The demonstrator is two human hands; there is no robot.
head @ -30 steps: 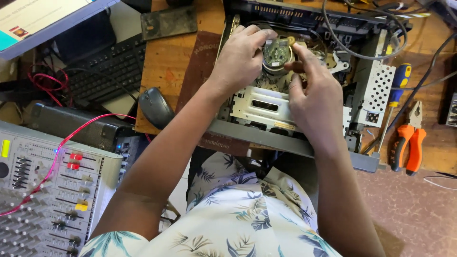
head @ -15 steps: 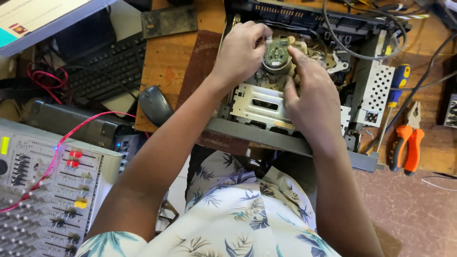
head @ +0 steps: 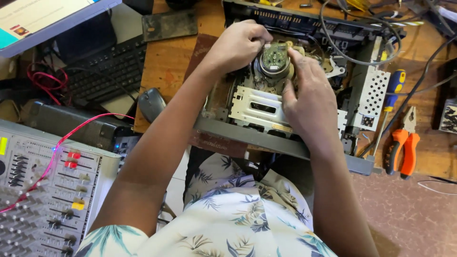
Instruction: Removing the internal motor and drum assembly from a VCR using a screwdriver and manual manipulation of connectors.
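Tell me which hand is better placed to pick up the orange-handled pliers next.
Right, probably. The right hand rests on the open player's round drum, on the same side as the pliers lying on the wooden table. The left hand grips the drum's far side and would have to cross over.

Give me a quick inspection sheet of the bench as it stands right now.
Surface: wooden bench, worn and crowded.
Job's things: opened player chassis; round drum at its middle.
Clutter: screwdriver, orange pliers, mouse, keyboard.
Grippers: left hand and right hand both grip the drum's sides.
Cables: black cable loops over the chassis; red wire crosses the mixer.
Surroundings: laptop screen at top left.
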